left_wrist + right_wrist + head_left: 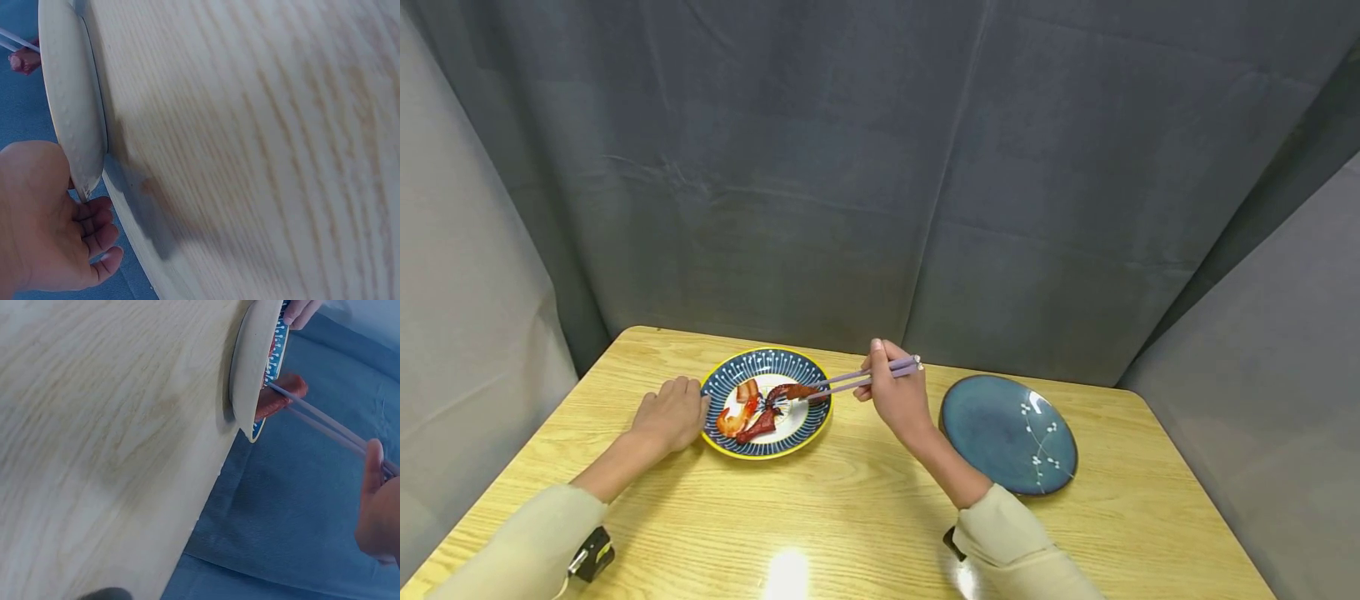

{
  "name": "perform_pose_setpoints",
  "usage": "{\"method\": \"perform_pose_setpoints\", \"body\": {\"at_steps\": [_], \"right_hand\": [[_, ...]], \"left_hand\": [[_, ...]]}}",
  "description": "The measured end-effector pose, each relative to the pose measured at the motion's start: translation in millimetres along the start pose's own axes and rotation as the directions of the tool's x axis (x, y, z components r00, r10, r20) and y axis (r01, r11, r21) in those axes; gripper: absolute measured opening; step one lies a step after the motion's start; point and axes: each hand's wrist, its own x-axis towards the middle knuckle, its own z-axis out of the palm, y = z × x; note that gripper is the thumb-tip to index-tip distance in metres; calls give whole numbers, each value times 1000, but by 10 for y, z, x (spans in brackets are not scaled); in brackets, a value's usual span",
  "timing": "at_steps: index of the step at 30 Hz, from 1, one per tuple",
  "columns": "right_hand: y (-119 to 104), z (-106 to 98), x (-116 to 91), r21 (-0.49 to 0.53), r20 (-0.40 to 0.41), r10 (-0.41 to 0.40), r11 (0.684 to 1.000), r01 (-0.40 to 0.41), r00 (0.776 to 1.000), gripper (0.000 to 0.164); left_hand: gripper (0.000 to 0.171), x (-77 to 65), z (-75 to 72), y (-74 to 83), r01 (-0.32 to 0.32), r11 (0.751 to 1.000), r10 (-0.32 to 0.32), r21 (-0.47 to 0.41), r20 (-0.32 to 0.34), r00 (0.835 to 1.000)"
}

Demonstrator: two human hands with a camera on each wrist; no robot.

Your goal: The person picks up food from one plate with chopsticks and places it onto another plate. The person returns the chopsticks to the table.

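Note:
My right hand [898, 400] holds a pair of lilac chopsticks [865, 379]. Their tips are at a glossy reddish-brown piece of meat [282, 397], which lies across the right rim of the patterned plate in the right wrist view. That blue-and-white plate [767, 451] has a yellow edge. Gripping its left rim is my left hand [672, 414], with fingers curled at the edge in the left wrist view. Also on the plate are an orange shrimp [730, 423], a striped meat slice [747, 389] and a dark red drumstick-shaped piece [758, 427].
A dark teal plate [992, 433] with a white blossom pattern rests right of my right forearm. Both plates stand on a light wooden table [850, 517]. A grey curtain [880, 183] hangs behind the table, with pale cloth panels on either side.

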Motion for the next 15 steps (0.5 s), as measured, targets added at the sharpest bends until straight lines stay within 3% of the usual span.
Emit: {"method": "perform_pose_setpoints", "body": {"at_steps": [5,15], "right_hand": [[73,-59,39,91,-111,84,993,-74,990,45],[131,-165,65,219,-239,252,955,-201,938,44]], "left_hand": [[29,-5,-12,1,-2,1000,2,2,5,1000],[28,0,5,9,2,1000,-2,0,-2,1000]]}}
